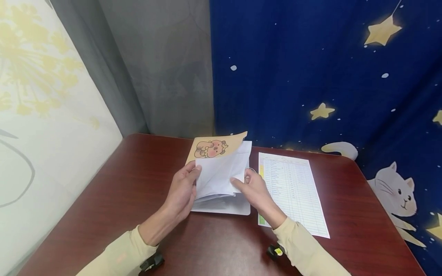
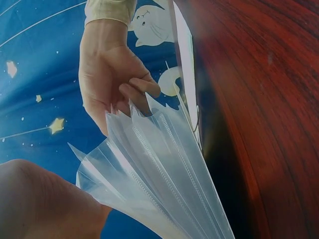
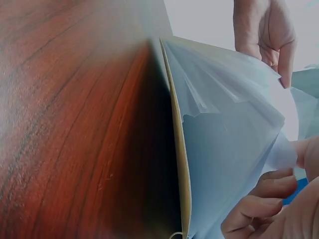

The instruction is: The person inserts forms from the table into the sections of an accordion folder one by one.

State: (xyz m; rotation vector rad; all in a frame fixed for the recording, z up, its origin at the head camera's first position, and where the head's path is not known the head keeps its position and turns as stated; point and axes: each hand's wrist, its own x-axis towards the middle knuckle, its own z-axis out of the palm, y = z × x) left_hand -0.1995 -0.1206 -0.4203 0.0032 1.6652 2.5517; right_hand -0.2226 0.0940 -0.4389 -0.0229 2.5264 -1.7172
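Observation:
Between both hands an accordion file folder stands fanned on the table, its tan cover [image 1: 214, 147] with a cartoon animal tilted back behind the pockets. Translucent pleated pockets [image 2: 154, 154] spread out in the left wrist view. My left hand [image 1: 181, 186] pinches the left edge of a white sheet [image 1: 217, 172] at the front, thumb on top. On the other side, my right hand [image 1: 253, 188] grips the same sheet's right edge, thumb across its face. In the right wrist view the right fingers [image 3: 266, 199] curl beside the translucent panels.
A printed table sheet [image 1: 293, 191] with a coloured left margin lies on the dark red wooden table [image 1: 138, 172], right of the folder. Behind stand a grey curtain [image 1: 172, 76] and a blue curtain [image 1: 269, 76] with stars and a cat.

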